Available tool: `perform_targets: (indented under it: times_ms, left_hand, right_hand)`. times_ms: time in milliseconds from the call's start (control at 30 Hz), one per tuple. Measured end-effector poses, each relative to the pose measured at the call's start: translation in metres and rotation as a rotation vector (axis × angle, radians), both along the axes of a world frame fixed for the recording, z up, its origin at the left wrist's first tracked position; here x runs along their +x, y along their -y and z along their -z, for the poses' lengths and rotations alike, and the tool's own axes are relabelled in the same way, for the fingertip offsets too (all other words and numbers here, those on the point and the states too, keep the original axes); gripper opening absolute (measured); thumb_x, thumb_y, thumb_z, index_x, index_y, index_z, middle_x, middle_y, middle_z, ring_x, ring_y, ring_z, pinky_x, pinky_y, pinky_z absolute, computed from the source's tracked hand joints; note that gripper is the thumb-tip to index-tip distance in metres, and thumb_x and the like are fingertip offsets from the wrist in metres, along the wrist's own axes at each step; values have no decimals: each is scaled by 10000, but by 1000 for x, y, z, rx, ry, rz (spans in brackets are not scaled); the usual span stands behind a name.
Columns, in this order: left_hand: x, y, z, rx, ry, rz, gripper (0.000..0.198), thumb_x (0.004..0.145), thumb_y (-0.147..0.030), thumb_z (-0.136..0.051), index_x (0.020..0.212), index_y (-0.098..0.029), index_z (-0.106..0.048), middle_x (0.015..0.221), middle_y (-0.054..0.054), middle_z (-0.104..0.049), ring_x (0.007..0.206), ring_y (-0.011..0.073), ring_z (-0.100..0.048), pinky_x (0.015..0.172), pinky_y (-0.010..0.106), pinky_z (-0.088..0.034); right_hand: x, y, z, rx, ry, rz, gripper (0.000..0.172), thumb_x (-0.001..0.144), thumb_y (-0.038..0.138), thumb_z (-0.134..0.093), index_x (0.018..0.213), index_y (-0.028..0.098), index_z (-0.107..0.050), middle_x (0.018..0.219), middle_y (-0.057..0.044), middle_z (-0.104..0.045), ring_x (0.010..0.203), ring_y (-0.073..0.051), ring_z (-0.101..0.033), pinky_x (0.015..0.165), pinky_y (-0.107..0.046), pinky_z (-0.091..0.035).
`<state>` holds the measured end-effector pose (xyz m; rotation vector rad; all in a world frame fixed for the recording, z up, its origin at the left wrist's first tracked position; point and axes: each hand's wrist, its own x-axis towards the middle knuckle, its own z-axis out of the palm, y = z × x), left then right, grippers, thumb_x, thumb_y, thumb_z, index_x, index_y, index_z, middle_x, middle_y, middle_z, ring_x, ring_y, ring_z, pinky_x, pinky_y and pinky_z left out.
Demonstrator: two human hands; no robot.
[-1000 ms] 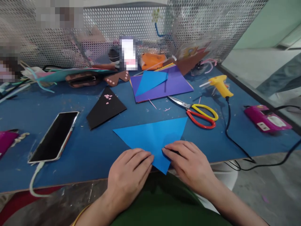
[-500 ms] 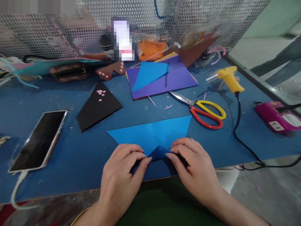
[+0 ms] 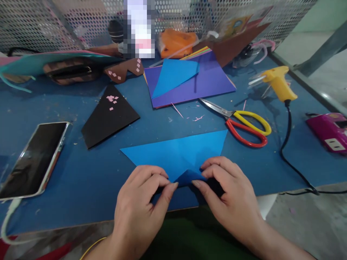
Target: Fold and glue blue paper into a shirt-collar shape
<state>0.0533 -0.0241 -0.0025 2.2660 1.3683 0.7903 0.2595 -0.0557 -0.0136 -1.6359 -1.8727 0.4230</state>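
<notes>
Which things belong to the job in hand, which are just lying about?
In hand:
blue paper sheet, near corner folded up
left hand, right hand, pinching it

Apparently just lying about:
scissors
yellow glue gun
smartphone
black paper piece
purple paper sheet

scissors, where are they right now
In the head view, the scissors lie right of centre on the table, between the held blue paper and the glue gun.

Dark-screened phone (image 3: 35, 159) with pale cable (image 3: 7, 222), orange bag (image 3: 177, 43), magenta socket block (image 3: 326, 130)
</notes>
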Motion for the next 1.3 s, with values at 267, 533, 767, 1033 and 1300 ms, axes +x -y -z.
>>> perform_targets:
  times_ms: [267,533,767,1033,1300]
  left_hand:
    - [2,-1,-2,-5,44,20,158,906,-253,-639,754,-235,-677,806,-4,-693,754,148,-639,642,272,-504]
    - [3,-1,-4,4,58,24,198,899,-246,-630,707,-229,-676,790,12,-694,726,154,-637,616,273,-510]
    - [-1,-2,-1,-2,59,59,154,903,-238,-635,754,-243,-672,780,-15,-704,740,152,-647,638,277,-515]
    - [2,0,0,30,43,24,157,916,-234,-636,761,-237,-658,787,-9,-679,746,147,-621,640,272,-491]
    - [2,1,3,36,3,-16,175,919,-248,-646,747,-219,-625,814,10,-654,784,161,-593,679,293,-469]
  right_hand:
    - [0,-1,-3,34,-61,-19,162,925,273,-640,771,229,-622,863,-22,-658,776,-185,-602,657,-348,-435]
    - [2,-1,-5,31,-108,-34,183,943,294,-622,777,248,-683,845,-18,-671,757,-178,-613,647,-339,-440]
    - [2,-1,-2,39,-103,-48,143,936,284,-636,810,249,-694,858,-4,-681,761,-165,-615,650,-330,-422]
    - [-1,0,-1,45,-109,-40,161,942,275,-629,789,241,-667,831,0,-677,752,-169,-608,657,-334,-398]
    - [-3,-2,2,35,-41,34,179,922,332,-652,777,235,-612,884,-14,-652,781,-186,-597,669,-339,-431]
